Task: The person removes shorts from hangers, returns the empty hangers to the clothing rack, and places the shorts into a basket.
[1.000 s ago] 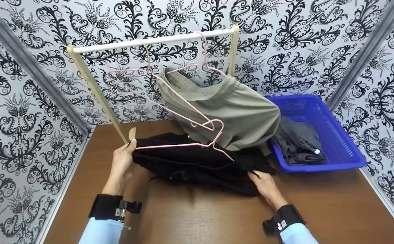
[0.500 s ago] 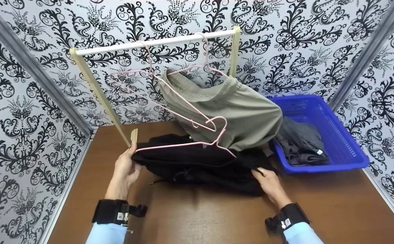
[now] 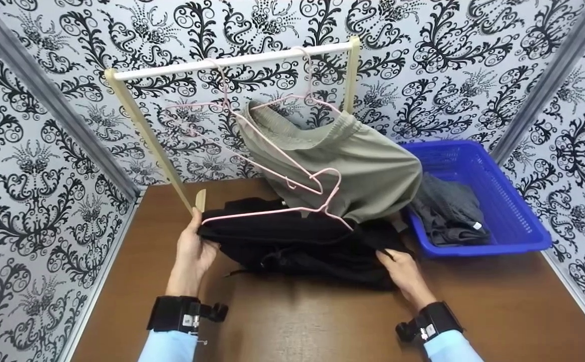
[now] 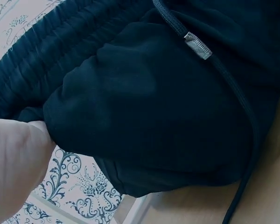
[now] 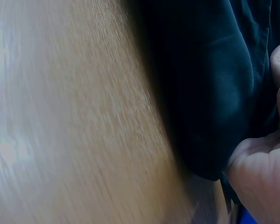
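Note:
Black drawstring shorts [image 3: 312, 261] are stretched between both hands just above the table. My left hand [image 3: 194, 251] pinches the waistband at its left end, by the tip of a pink hanger [image 3: 262, 213]. This hanger lies along the waistband opening, its hook upward; its right end goes into the black cloth. With thumb and fingers my right hand [image 3: 400, 269] pinches the waistband's right side. In the left wrist view the gathered waistband [image 4: 60, 46] and a drawstring with a metal tip [image 4: 198, 45] show. Cloth hides some fingertips.
Behind stands a rack with a white rail [image 3: 232, 61]. From it hang a bare pink hanger [image 3: 272, 146] and khaki shorts [image 3: 337, 156] on another. A blue basket [image 3: 508, 201] at right holds dark grey clothing [image 3: 451, 208]. Patterned walls enclose the brown table [image 3: 292, 327].
The hanger at the black waistband has tilted, its hook and right end rising slightly. My left hand has shifted a little right and turned to show more palm. Both hands keep their hold.

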`<action>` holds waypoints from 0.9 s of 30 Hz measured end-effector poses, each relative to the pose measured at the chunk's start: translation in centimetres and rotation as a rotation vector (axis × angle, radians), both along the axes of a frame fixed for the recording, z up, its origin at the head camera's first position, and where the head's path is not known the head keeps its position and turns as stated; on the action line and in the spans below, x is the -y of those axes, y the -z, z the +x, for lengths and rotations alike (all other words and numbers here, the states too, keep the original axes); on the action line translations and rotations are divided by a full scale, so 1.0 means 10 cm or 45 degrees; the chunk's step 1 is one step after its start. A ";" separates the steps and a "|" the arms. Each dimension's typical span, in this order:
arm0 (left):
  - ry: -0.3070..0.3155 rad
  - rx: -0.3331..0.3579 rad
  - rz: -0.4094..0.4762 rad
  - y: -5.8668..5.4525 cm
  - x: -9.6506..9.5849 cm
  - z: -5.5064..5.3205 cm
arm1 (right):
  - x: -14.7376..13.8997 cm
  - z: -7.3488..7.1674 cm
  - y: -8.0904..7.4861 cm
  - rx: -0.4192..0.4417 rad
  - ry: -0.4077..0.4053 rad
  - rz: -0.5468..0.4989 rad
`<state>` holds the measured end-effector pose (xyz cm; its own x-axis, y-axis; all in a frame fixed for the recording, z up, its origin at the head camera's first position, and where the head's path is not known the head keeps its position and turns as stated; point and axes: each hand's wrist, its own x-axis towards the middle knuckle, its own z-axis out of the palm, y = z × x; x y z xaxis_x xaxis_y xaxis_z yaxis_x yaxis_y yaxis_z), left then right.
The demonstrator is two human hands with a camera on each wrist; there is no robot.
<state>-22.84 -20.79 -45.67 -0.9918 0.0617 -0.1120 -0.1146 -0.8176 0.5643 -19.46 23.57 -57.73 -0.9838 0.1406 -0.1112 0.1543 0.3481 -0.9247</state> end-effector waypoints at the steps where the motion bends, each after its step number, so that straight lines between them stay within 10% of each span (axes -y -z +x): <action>1: -0.006 -0.005 -0.026 0.00 0.00 0.00 | 0.00 0.00 -0.01 -0.003 0.001 0.000; 15: -0.031 0.093 -1.490 -0.04 0.06 0.09 | -0.06 -0.02 -0.18 -0.119 0.046 0.173; 22: -0.090 0.089 -1.717 -0.10 0.06 0.12 | -0.09 -0.03 -0.26 -0.207 -0.039 0.273; 27: -0.165 0.156 -1.534 -0.08 0.04 0.13 | -0.11 -0.04 -0.34 -0.341 -0.179 0.428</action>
<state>-21.58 -21.22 -44.83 -0.9618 -0.2449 -0.1226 -0.1768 0.2129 0.9609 -19.81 24.65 -54.36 -0.9838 -0.0116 0.1790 -0.1453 0.6363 -0.7577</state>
